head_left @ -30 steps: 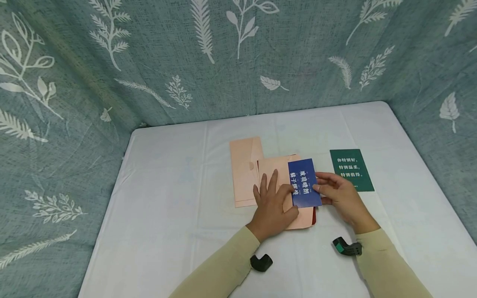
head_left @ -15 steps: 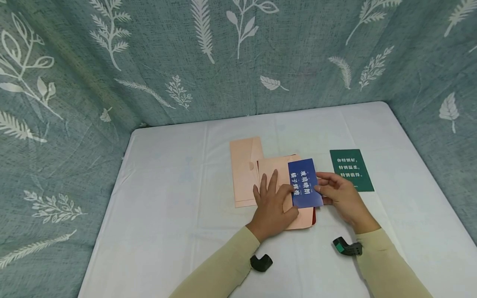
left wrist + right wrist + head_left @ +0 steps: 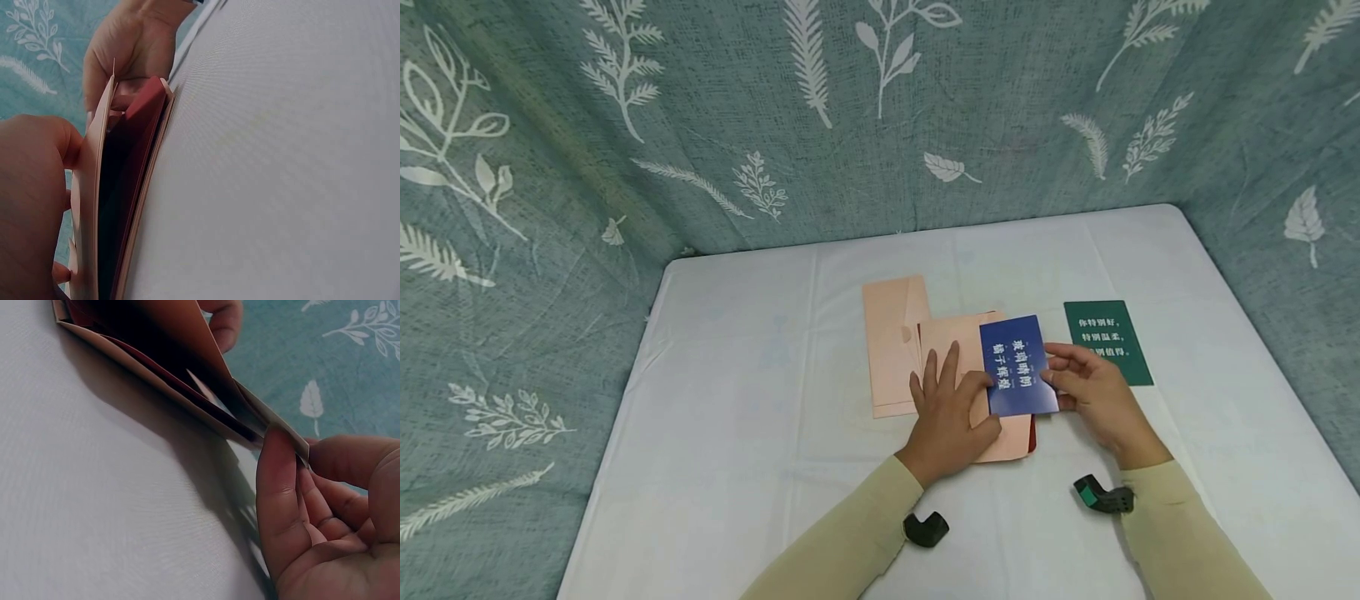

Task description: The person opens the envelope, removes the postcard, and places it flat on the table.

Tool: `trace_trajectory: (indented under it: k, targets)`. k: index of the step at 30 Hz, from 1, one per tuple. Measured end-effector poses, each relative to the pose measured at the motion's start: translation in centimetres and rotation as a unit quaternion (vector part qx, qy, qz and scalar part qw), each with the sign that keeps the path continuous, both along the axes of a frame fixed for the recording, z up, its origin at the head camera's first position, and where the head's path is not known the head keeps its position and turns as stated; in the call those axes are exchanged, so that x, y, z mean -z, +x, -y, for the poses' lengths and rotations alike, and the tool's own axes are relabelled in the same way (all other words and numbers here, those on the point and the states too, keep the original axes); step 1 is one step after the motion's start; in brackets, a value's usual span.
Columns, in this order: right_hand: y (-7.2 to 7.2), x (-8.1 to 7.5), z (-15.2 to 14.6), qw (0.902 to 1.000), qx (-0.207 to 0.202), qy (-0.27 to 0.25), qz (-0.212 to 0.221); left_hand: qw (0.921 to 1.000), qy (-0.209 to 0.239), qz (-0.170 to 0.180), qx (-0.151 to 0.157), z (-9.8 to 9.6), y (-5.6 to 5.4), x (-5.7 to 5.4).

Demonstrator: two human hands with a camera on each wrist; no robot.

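My right hand [image 3: 1101,408] pinches the right edge of a blue card [image 3: 1015,367] with white lettering, thumb on top and fingers beneath. The card's left edge line lies at a peach paper envelope [image 3: 943,329]; part of the card seems hidden there. Over that envelope my left hand [image 3: 951,421] is spread, some fingers straight, the index bent beside the card. In the left wrist view its fingertips touch the outside of the raised peach paper [image 3: 94,137]. A dark red layer [image 3: 147,109] shows within the gap below. The right wrist view shows the card edge-on between thumb and fingers.
Another peach envelope [image 3: 891,358] lies behind to the left. A green card [image 3: 1108,329] with white lettering is at the right, partly behind my right hand. A white-covered table [image 3: 722,392] bears everything, with a leaf-patterned green curtain [image 3: 715,100] around it.
My right hand has moved slightly to the right with the blue card, and more of the card's face shows. The left hand has stayed where it was.
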State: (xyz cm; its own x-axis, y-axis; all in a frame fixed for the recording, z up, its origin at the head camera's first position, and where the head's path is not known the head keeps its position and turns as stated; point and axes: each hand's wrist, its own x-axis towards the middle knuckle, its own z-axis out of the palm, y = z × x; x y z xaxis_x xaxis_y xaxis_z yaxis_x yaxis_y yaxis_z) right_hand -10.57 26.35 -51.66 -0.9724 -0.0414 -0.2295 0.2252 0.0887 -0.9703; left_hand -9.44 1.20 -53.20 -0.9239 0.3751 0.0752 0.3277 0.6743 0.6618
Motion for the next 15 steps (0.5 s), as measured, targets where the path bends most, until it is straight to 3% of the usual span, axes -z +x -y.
trace_trajectory:
  k: [15]
  targets:
    - [-0.16, -0.24, -0.84, 0.9997, 0.019, -0.011, -0.007, 0.9997, 0.02, -0.011, 0.005, 0.06, -0.09, -0.03]
